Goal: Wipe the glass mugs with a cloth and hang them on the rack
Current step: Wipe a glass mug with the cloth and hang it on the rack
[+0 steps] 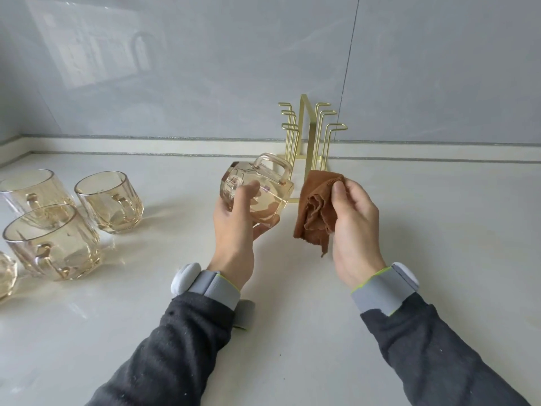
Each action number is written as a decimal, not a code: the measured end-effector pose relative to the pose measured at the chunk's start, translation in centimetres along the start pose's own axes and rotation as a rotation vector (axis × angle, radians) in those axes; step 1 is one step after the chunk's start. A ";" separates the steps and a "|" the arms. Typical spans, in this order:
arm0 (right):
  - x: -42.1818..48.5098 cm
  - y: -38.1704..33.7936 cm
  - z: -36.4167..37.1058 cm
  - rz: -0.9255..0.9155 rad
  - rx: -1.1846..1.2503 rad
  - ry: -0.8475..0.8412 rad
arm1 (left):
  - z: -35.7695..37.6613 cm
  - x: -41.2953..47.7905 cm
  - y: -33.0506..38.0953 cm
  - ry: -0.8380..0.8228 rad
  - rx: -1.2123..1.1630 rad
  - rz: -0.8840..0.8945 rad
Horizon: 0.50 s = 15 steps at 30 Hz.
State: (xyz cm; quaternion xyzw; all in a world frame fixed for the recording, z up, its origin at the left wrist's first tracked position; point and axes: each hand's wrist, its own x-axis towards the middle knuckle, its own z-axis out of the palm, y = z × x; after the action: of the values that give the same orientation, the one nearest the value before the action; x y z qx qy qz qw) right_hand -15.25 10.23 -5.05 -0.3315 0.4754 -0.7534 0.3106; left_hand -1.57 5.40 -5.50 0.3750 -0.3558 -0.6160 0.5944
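The left hand (pixel 234 227) cradles a glass mug (pixel 260 191) tipped on its side above the counter (pixel 292 332). The thumb lies across its wall and the handle points up and away. The mug is clear, amber-tinted and faceted. Just to its right, the right hand (pixel 354 218) pinches a crumpled brown cloth (pixel 316 212). A gold wire rack (pixel 307 133) stands behind both. Other mugs (pixel 55 241) stand upright on the left.

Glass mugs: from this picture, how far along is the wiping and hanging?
Done: nothing hung; every hook on the gold rack is bare. In hand: the left hand holds one mug on its side, handle up, while the right hand pinches the brown cloth beside it. Left: hanging this mug, then three upright mugs on the counter; more glass at the left edge.
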 end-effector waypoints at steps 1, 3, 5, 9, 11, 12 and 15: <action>0.0 0.0 0.0 -0.023 -0.041 0.004 | 0.0 0.0 -0.1 -0.010 -0.001 -0.005; -0.1 0.3 0.0 -0.155 -0.200 0.001 | 0.0 0.1 -0.2 -0.020 -0.003 -0.024; -0.4 0.6 -0.1 -0.323 -0.333 -0.009 | 0.2 0.1 -0.2 -0.031 -0.017 -0.047; -0.8 0.8 0.0 -0.576 -0.498 0.021 | 0.4 -0.1 -0.3 -0.097 -0.014 -0.039; -0.8 0.9 -0.1 -0.675 -0.561 0.007 | 0.4 -0.1 -0.3 -0.094 0.012 -0.014; -0.9 1.0 -0.1 -0.709 -0.587 -0.008 | 0.4 -0.1 -0.3 -0.089 0.030 -0.003; -1.0 1.2 0.1 -0.761 -0.635 -0.024 | 0.3 -0.2 -0.3 -0.062 0.065 0.019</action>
State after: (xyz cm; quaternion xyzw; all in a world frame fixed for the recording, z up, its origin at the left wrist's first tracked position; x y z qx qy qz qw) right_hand -14.42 10.58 -6.32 -0.5684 0.5231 -0.6276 -0.0971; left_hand -1.98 5.65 -5.61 0.3716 -0.3974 -0.6096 0.5765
